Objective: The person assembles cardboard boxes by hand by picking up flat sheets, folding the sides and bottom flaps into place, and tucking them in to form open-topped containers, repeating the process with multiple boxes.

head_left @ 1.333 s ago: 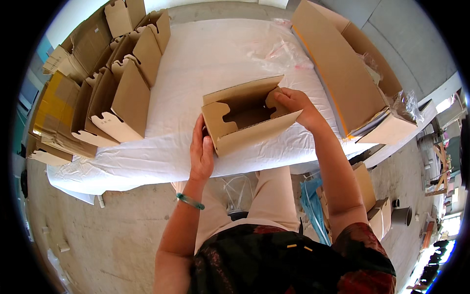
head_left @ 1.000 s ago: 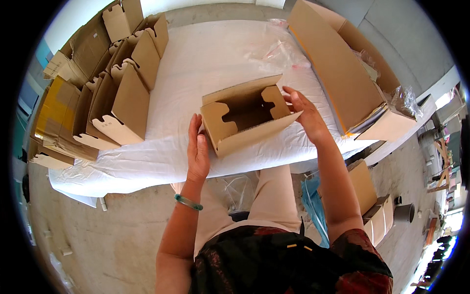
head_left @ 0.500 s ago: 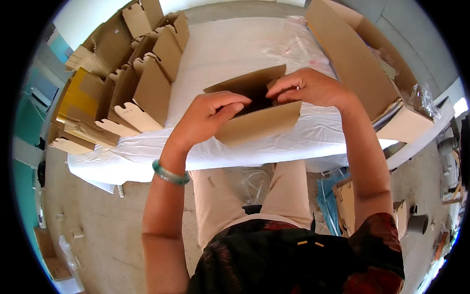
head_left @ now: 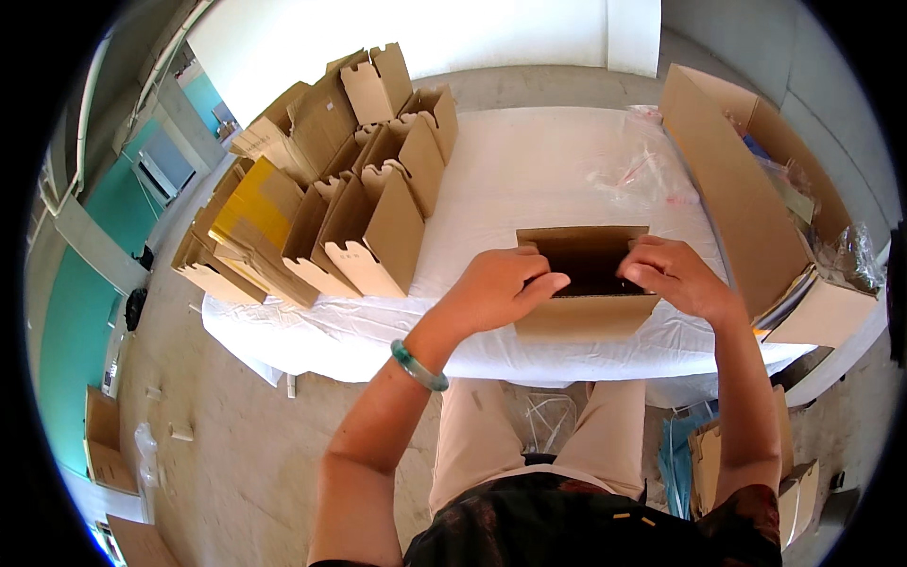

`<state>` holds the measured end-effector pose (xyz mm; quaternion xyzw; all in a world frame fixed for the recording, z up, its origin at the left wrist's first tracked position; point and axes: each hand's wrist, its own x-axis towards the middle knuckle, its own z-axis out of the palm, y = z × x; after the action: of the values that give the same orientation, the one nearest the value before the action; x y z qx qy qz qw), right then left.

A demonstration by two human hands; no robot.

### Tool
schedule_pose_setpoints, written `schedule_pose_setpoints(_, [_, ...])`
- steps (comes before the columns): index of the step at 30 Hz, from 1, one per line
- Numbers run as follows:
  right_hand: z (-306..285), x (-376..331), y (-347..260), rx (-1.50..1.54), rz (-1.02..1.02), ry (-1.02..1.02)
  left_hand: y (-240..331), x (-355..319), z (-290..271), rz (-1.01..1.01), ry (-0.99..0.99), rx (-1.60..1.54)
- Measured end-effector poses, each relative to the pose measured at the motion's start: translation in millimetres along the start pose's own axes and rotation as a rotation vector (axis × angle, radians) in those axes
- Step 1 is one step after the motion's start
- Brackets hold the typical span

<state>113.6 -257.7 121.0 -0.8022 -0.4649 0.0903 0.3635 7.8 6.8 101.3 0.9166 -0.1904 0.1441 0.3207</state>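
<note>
An open-topped brown cardboard box [head_left: 588, 319] stands at the near edge of the white-covered table, its dark inside facing up. My left hand [head_left: 510, 285] is closed over the box's left end, fingers hooked inside and thumb pointing across the opening. At the right end, my right hand [head_left: 673, 274] grips the box the same way, with its fingertips tucked inside the wall. The box's far wall stands up between both hands. What lies at the bottom is too dark to make out.
To the left stand several open cardboard boxes [head_left: 387, 231] in rows, one with yellow tape [head_left: 255, 210]. A large carton [head_left: 723, 203] holding bags and papers sits on the right. Clear plastic bags [head_left: 652, 175] lie on the white cloth [head_left: 510, 151] beside it.
The box has turned from tilted to nearly square with the table's edge, both hands still at its ends. The whole view has shifted, with the surroundings now lower and farther right.
</note>
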Motion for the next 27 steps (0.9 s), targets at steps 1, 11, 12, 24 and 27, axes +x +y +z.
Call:
schedule_pose_setpoints(1, [-0.8,-7.5,5.3,0.046,0.013,0.079,-2.7,-3.1,1.5,-0.024,0.072,-0.03])
schedule_pose_setpoints(11, [46.2,-52.5,34.8,0.449,-0.04,0.515,-22.6,-34.6,32.5,-0.058,0.39,-0.564])
schedule_pose_setpoints(12, [48.0,-52.7,32.5,0.463,-0.05,0.525,-23.2,-35.7,29.5,-0.024,0.361,-0.572])
schedule_pose_setpoints(24, [59.8,-53.3,39.9,0.294,-0.042,0.589,-24.6,-43.2,31.0,-0.028,0.331,-0.416])
schedule_pose_setpoints(27, [65.7,-58.9,27.8,0.325,-0.001,0.668,-21.4,-52.4,31.7,-0.099,0.448,-0.551])
